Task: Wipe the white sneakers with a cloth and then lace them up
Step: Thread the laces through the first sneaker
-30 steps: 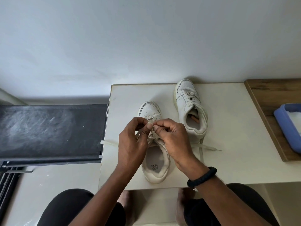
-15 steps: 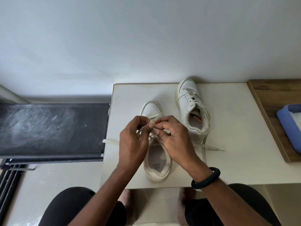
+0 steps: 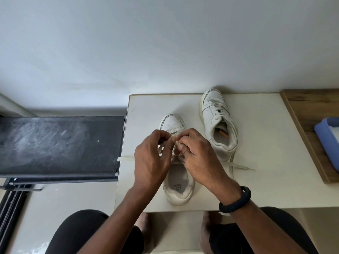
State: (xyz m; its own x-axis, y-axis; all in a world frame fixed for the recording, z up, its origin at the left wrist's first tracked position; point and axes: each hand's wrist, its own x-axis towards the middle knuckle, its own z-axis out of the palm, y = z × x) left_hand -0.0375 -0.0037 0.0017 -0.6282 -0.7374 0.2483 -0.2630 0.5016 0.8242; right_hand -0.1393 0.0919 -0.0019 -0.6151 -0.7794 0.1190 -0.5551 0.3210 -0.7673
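The left hand (image 3: 152, 160) and right hand (image 3: 198, 158) meet knuckle to knuckle, each pinching the lace (image 3: 126, 158) — limp, light, slippery stuff, I'd guess, best gripped close to its stiff tip. The near sneaker (image 3: 178, 191) lies right beneath them, toe at twelve o'clock; the laced sneaker (image 3: 218, 121) stands at two o'clock, apart.

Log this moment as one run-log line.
left hand: pinches lace | right hand: pinches lace | near sneaker: under hands | far sneaker: untouched
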